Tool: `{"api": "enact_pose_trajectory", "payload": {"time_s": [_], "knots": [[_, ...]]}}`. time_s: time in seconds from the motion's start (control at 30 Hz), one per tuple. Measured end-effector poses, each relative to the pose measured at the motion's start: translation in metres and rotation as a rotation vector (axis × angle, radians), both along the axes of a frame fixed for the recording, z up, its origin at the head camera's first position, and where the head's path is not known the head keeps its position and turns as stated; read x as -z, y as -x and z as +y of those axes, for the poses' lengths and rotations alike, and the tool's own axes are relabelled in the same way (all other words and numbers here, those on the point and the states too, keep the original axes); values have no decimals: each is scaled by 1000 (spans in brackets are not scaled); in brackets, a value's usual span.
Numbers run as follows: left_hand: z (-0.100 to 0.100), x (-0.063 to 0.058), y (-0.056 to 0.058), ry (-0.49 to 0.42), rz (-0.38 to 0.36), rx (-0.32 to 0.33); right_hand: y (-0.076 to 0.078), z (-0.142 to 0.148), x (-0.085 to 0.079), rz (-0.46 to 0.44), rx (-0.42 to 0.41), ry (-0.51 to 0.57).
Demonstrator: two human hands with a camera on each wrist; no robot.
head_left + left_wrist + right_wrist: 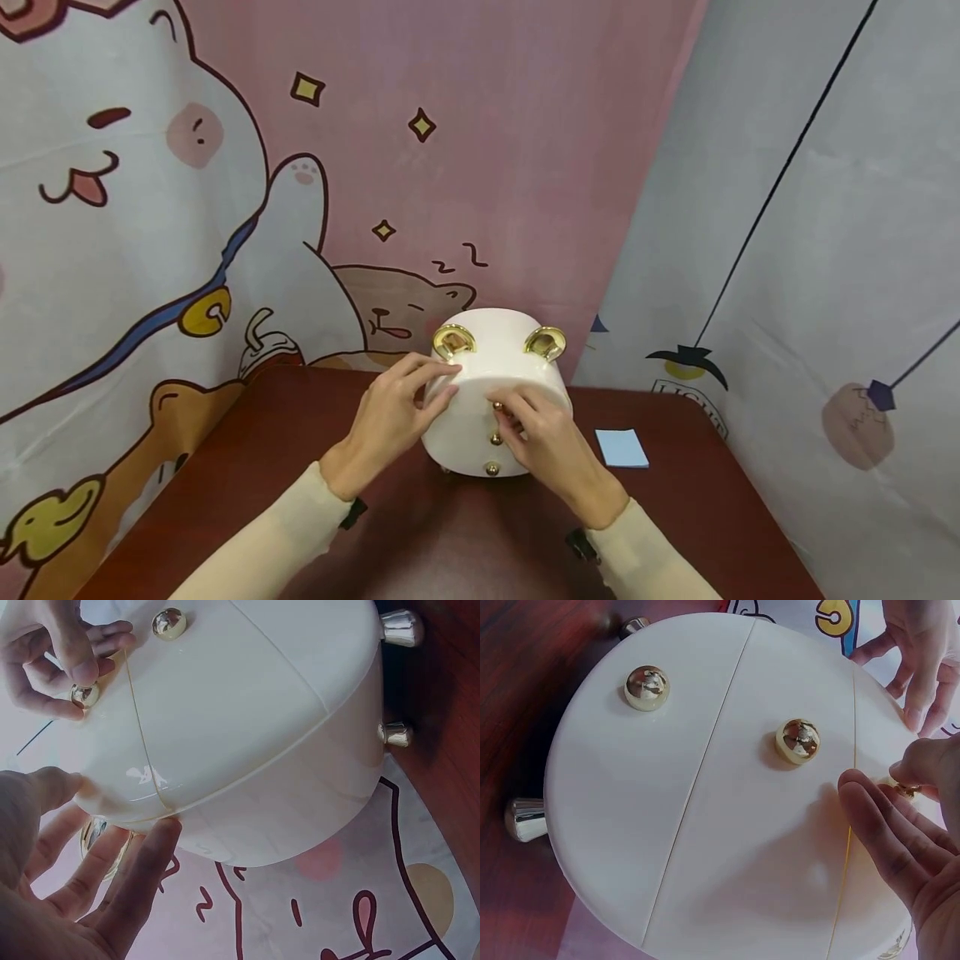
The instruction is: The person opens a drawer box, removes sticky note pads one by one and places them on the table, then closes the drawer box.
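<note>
A white, round-fronted drawer box (459, 429) with two gold ears (545, 342) stands on the table. Seams split its front into three drawers, each with a round gold knob; the lower knob (646, 688) and middle knob (798, 741) are uncovered. My right hand (551, 437) pinches the top knob (84, 694) between thumb and fingers, partly hiding it. At the upper left rim, below the left ear (453, 342), my left hand (390, 408) touches the box with spread, fairly straight fingers. The seams look thin, with the drawer fronts level.
The box rests on short gold feet (526, 820) on a dark red-brown table (697, 517). A pad of light blue paper (622, 448) lies to the right of the box. Behind the table hangs a cartoon-printed cloth (525, 167).
</note>
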State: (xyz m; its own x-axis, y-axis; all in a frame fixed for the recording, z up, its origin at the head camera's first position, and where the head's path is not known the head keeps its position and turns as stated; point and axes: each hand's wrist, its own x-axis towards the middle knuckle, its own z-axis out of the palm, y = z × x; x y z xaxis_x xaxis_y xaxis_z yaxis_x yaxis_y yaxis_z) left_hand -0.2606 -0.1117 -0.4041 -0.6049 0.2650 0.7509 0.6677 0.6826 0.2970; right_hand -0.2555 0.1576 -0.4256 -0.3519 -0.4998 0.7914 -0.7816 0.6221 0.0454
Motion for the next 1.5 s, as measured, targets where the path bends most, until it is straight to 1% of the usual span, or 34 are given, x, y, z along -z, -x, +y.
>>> {"api": "enact_pose_trajectory", "payload": {"time_s": [0.2, 0.3, 0.57, 0.7, 0.77, 0.93, 1.1, 1.23, 1.5], "knots": [[-1, -2, -1, 7, -17, -11, 0, 1, 0, -19, 2, -11], [-1, -3, 0, 25, -16, -21, -1, 3, 1, -23, -3, -17], [0, -3, 0, 60, 17, -31, -5, 14, 8, -18, -44, -60], [1, -2, -1, 64, 32, -35, -8, 18, 11, 1, -82, -80], [1, -2, -1, 67, 45, -38, -9, 19, 14, 17, -85, -90], [2, -3, 0, 90, 73, -51, -5, 19, 24, 41, -53, -123], [3, -3, 0, 103, 76, -49, -2, 18, 33, 24, -19, -148], [4, -3, 1, 106, 80, -45, 0, 18, 36, 0, 5, -156], [2, -4, 3, 114, 63, -41, 4, 11, 38, 4, -4, -179]]}}
